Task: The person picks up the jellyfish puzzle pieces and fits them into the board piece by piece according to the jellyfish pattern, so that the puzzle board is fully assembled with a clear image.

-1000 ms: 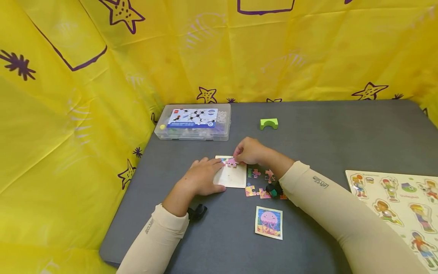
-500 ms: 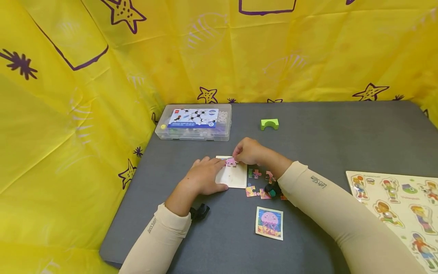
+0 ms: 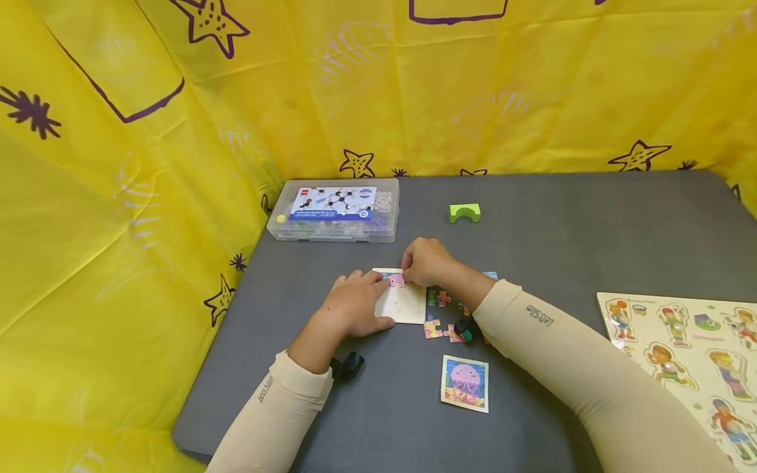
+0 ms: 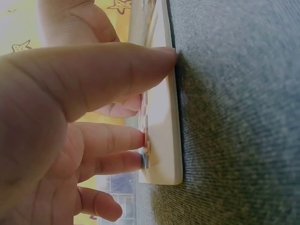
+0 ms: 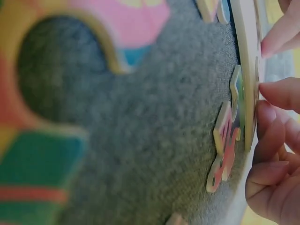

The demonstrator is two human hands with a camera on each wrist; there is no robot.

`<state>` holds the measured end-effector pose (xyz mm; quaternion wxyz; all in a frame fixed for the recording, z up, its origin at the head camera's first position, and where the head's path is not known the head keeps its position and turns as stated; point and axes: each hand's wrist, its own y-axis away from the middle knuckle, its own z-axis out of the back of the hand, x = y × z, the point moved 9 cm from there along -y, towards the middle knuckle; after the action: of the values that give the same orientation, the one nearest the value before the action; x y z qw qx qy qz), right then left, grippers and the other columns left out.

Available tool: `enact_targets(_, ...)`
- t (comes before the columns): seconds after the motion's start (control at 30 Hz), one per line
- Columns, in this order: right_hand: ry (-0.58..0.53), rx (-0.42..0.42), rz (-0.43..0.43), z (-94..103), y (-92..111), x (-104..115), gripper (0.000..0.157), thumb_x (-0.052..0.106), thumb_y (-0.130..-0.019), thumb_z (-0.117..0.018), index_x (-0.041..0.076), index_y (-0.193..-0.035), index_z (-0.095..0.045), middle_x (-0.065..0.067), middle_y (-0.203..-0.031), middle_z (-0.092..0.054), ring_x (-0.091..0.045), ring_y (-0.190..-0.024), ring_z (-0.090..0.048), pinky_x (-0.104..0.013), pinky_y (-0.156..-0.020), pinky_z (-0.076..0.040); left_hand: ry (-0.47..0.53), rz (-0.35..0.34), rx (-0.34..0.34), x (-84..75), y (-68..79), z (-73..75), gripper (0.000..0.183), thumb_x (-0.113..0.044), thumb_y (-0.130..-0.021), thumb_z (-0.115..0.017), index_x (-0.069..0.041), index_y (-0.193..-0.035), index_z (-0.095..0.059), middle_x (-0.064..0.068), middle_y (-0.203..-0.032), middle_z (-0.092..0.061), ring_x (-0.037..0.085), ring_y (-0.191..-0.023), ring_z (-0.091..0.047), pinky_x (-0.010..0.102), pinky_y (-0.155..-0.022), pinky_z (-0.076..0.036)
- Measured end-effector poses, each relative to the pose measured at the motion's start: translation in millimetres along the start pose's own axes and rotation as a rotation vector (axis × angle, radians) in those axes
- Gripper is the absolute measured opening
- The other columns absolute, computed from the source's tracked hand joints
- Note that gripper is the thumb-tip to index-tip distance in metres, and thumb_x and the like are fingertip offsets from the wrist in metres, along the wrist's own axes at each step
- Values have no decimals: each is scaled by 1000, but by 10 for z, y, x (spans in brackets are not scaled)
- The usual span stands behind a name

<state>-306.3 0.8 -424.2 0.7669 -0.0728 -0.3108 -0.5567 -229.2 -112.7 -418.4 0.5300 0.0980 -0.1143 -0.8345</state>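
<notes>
A pale wooden puzzle board lies on the grey table, with pink and blue jigsaw pieces along its far edge. My left hand rests at the board's left side. Its straight fingertips press on the pieces and its thumb touches the board's near edge. With thumb and forefinger, my right hand pinches a pink jigsaw piece that has an eye printed on it, at the board's far right. The curled fingers show in the right wrist view, partly covering that piece.
Several loose jigsaw pieces lie right of the board, some under the right forearm. A jellyfish picture card is nearer. Behind stand a clear plastic case and a green arch block. A peg puzzle board lies right.
The right hand and the pink piece have shifted slightly left along the board. A blue piece beyond the right forearm has come into sight. The left hand stays almost still.
</notes>
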Motion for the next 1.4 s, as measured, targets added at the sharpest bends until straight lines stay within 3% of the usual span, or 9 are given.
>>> enact_targets(0.2,74,-15,36,203,116,-93,6,20,-88,-73,14,-87,-74,-5,-92,-70,-27,-91,-62,-41,-81,-50,-9,-6,6,-15,-31,7,80,-59,-86,-73,-19,-152,-51,4,-155,-48,30,-136,-46,50,-105,-40)
enact_targets(0.43,188,94,17,441,364,-519,19,25,-93,-73,13,-107,-73,-13,-114,-69,-31,-100,-61,-49,-89,-49,6,-6,-7,18,-23,17,78,-58,-87,-72,-18,-150,-52,3,-153,-50,29,-134,-46,50,-105,-39)
enact_targets(0.57,181,125,-10,525,503,-804,24,21,-90,-75,10,-111,-72,-11,-100,-69,-28,-93,-61,-46,-85,-49,16,5,-22,28,-24,43,70,-56,-90,-70,-19,-148,-55,3,-151,-52,30,-132,-47,49,-104,-39)
enact_targets(0.73,187,147,9,541,644,-967,23,21,-84,-80,8,-99,-67,-5,-85,-60,-24,-83,-56,-39,-77,-45,19,18,-40,26,-38,71,63,-51,-93,-69,-16,-144,-58,4,-148,-55,31,-130,-46,49,-103,-39)
enact_targets(1.0,179,103,-21,574,720,-1031,23,24,-84,-83,9,-87,-65,-5,-78,-57,-24,-77,-54,-34,-68,-41,-82,-6,-94,-16,-66,95,62,-48,-93,-70,-17,-144,-58,5,-146,-54,30,-132,-44,48,-104,-38)
enact_targets(1.2,125,21,-22,659,663,-996,15,15,-82,-83,8,-85,-70,-5,-77,-63,-23,-76,-57,-34,-69,-45,-9,-103,-115,-137,-58,106,59,-40,-94,-72,-14,-144,-57,8,-144,-55,30,-134,-48,48,-111,-40)
enact_targets(1.4,16,39,-22,648,592,-846,3,10,-89,-75,8,-88,-73,-2,-69,-65,-17,-66,-60,-32,-69,-46,26,-143,-69,-206,-63,46,54,-37,-97,-68,-12,-145,-58,9,-147,-55,33,-132,-52,48,-112,-41)
